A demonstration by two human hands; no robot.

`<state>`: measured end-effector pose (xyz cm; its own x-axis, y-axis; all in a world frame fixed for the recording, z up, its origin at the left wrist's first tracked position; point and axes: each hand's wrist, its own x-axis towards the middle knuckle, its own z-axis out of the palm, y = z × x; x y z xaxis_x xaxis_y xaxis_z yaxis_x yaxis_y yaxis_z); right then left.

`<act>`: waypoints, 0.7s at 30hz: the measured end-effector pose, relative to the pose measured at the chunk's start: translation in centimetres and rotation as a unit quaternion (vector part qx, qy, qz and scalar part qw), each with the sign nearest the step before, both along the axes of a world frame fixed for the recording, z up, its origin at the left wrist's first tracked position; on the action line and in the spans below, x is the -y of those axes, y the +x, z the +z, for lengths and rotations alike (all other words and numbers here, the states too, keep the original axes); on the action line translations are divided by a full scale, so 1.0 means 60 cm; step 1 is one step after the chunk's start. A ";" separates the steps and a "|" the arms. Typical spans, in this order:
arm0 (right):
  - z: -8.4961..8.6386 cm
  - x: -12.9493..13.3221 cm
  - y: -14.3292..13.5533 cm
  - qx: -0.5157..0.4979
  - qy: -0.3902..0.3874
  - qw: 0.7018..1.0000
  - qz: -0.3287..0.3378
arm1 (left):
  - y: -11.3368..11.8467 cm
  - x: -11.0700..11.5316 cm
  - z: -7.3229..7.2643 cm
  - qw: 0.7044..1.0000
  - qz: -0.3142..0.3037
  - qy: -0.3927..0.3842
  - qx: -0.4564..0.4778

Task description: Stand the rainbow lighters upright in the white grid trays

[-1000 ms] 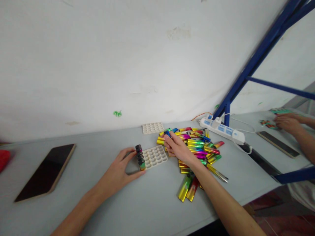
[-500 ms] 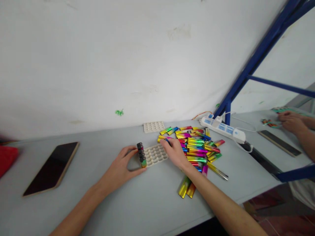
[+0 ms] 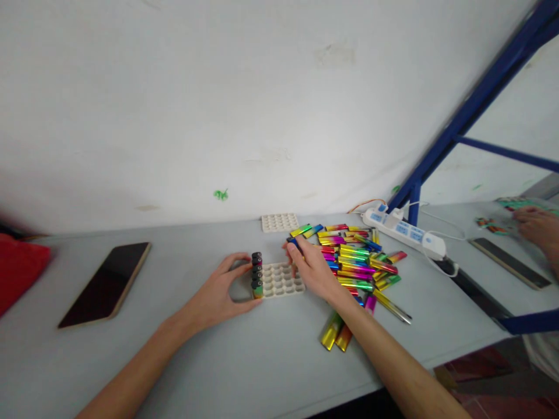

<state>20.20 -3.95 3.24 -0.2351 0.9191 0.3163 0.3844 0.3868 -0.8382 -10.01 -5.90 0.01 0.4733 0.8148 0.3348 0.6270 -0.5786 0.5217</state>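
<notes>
At the left end of a white holed tray, several lighters with black tops stand upright in a row. My left hand curves around that end, thumb at the near corner and index finger at the far one, gripping the tray there. Between the fingers of my right hand is a lighter with a blue end, held over the tray's far right part; the rest of it is hidden. Beside and partly under my right forearm lies a pile of shiny, many-coloured lighters.
A second holed tray lies by the wall. A tablet-like black slab and a red item are at left. To the right are a power strip, a blue metal frame and another person's hand.
My right hand has lifted the blue-ended lighter away from the pile's left edge and tilted it over the tray. My left hand keeps its hold. The view has shifted slightly.
</notes>
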 end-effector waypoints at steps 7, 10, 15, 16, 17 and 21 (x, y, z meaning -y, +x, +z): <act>0.002 0.008 -0.002 0.109 0.051 0.993 0.019 | 0.004 0.010 0.012 1.000 -0.027 -0.012 -0.008; -0.001 0.009 -0.006 0.125 0.043 0.991 0.021 | 0.003 0.011 0.016 0.999 -0.030 -0.016 -0.008; -0.007 0.006 -0.015 0.194 0.069 0.976 0.066 | 0.002 0.010 0.014 0.999 -0.027 -0.030 -0.006; -0.009 0.006 -0.017 0.214 0.082 0.971 0.070 | 0.002 0.010 0.014 0.999 -0.028 -0.029 -0.006; -0.010 0.006 -0.020 0.234 0.095 0.965 0.073 | 0.002 0.009 0.013 0.999 -0.030 -0.027 -0.006; -0.015 0.009 -0.024 0.290 0.124 0.945 0.083 | 0.001 0.008 0.008 0.999 -0.030 -0.018 -0.005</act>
<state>18.78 -4.48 2.34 -0.5702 0.7681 0.2914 0.6676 0.6400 -0.3805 -9.92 -6.41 0.49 0.5248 0.7964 0.3008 0.5971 -0.5962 0.5367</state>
